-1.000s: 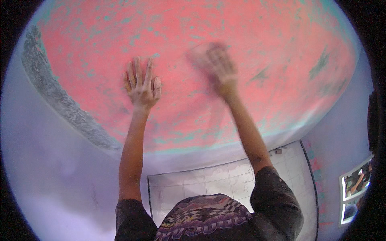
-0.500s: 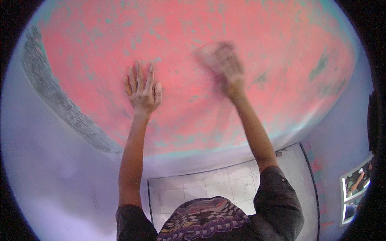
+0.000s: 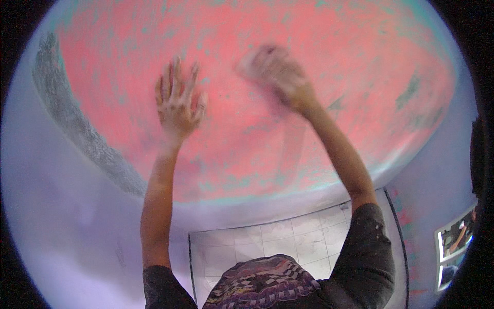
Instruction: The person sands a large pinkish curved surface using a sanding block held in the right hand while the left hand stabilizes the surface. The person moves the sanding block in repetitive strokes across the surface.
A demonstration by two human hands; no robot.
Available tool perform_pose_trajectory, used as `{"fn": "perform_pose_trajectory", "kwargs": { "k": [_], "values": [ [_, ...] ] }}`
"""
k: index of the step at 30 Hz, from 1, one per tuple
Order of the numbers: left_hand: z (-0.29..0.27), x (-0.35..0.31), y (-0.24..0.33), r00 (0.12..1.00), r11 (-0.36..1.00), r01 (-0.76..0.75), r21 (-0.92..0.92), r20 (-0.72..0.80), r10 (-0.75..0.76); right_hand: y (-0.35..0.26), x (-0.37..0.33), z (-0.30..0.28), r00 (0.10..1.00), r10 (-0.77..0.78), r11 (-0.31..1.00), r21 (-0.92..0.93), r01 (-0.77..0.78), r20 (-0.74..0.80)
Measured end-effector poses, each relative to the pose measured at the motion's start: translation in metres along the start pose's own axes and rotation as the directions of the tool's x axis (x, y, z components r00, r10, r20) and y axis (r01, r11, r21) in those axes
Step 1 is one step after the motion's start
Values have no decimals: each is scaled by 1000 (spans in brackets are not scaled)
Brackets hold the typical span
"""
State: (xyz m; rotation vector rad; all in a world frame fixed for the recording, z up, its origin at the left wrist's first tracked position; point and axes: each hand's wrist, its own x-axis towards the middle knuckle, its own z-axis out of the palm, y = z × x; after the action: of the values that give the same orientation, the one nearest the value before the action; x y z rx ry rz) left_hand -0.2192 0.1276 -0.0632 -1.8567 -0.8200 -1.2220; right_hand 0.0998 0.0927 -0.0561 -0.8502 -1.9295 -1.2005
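Spanning the upper and middle frame, the pink wall (image 3: 231,165), flecked with teal, is the largest thing in view. A lavender surface (image 3: 62,216) borders it down the left side and continues at the right. A dark shirt (image 3: 262,288) with a checkered print fills the bottom centre, with a pale tiled floor (image 3: 278,234) behind it. At the upper left, a rough grey band (image 3: 69,110) edges the pink; at the lower right stand pale-framed panes (image 3: 441,257). Near top centre, the right hand (image 3: 280,74) is blurred over the pink wall; whether it grips the smeared pale shape (image 3: 248,66) just beside its fingers, I cannot tell. Left of centre, the left hand (image 3: 177,103) rests palm-down on the pink wall, fingers spread, gripping nothing.
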Motion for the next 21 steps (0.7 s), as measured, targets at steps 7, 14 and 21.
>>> {"fn": "perform_pose_trajectory", "kwargs": {
  "k": [7,14,21],
  "values": [
    [-10,69,-15,990,993,-79,86,-110,89,39,58,-20,828,288,946,8,-325,-480],
    [-4,61,-25,991,992,-79,95,-97,88,-22,19,-3,959,-228,966,161,202,170],
    [-3,61,-13,989,994,-78,77,-123,87,68,48,-35,824,330,924,-22,-382,-460]
  ]
}}
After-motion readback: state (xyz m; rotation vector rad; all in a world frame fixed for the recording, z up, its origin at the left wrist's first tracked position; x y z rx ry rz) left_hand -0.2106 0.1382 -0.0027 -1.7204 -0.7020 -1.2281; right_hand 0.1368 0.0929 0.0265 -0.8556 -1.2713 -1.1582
